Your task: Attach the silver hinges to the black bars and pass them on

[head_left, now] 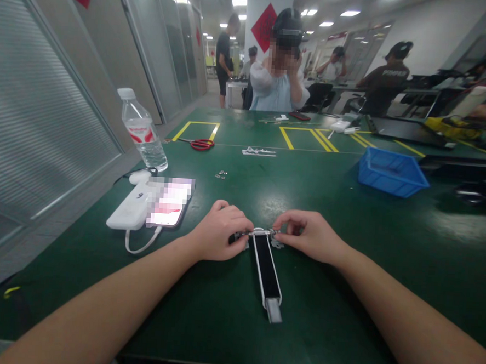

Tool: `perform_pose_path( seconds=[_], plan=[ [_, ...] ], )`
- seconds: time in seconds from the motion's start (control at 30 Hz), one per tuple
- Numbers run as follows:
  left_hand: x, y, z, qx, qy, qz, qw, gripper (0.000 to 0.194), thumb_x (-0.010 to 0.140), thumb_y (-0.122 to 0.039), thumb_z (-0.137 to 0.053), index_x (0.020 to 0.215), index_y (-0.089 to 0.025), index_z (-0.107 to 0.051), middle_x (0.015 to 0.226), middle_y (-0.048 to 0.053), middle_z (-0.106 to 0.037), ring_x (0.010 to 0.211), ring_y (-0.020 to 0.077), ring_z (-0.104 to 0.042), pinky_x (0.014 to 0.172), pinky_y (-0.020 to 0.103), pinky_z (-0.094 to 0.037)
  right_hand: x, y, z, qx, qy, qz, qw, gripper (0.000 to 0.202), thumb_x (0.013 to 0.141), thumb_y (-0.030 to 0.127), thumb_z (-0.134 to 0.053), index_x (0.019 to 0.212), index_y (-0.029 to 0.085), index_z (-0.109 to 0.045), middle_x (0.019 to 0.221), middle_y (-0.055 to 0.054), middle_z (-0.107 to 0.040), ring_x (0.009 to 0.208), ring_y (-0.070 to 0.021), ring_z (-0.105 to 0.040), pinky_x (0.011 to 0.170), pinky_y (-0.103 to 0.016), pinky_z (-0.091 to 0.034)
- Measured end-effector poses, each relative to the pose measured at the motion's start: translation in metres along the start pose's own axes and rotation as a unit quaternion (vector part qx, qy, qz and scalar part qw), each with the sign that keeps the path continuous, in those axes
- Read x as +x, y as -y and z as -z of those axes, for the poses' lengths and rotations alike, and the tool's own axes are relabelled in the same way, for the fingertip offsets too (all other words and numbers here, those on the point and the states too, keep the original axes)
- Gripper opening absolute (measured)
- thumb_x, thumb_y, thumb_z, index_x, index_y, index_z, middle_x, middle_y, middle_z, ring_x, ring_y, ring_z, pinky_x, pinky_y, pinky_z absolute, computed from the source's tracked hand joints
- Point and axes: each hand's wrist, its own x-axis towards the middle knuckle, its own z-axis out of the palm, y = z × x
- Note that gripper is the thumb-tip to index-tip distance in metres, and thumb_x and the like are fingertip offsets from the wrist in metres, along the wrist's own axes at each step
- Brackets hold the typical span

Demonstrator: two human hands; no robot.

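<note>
A long narrow black piece with a white frame [267, 268] lies on the green table in front of me, its silver tab [274, 311] pointing toward me. Across its far end runs a thin metal bar [260, 232]. My left hand [221, 233] is closed in a pinch at the bar's left end, on a small dark piece [234, 237] mostly hidden by the fingers. At the right end, my right hand [308, 235] pinches a small metal part [273, 234] between thumb and fingertips. Flat grey bits [278, 244] show just under the right fingers.
To the left are a water bottle [144, 135], a white power bank [128, 205] and a cabled phone [171, 202]. Farther off lie red-handled scissors [202, 145], small metal rings [222, 174] and white strips [259, 152]. A blue bin [391, 173] stands right. Someone sits across the table.
</note>
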Motion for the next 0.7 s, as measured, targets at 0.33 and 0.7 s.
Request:
perform_pose_path(
  seconds=[0.33,0.7],
  plan=[
    [0.0002,0.0003,-0.0005,0.001,0.001,-0.001,1.000,0.016,0.082,-0.021,-0.048,0.088,-0.020,-0.063,0.080,0.002,-0.066,0.080,0.0176,-0.057,0.080,0.036,-0.029,-0.0003,0.0018,-0.0009,0.018,0.001,-0.012,1.000,0.012,0.075,0.024,-0.068,0.084,0.017,-0.065,0.055,0.005,-0.054,0.048,-0.0084,-0.048,0.048,-0.022,-0.037],
    [-0.0004,0.0003,-0.0009,-0.003,-0.006,-0.005,1.000,0.016,0.082,-0.021,-0.049,0.089,-0.020,-0.063,0.081,0.001,-0.066,0.080,0.0178,-0.058,0.080,0.037,-0.029,0.0001,0.0012,0.0010,0.076,0.029,-0.009,0.997,0.016,0.080,0.029,-0.064,0.089,0.016,-0.064,0.062,0.002,-0.058,0.052,-0.0091,-0.051,0.048,-0.022,-0.040]
  ],
)
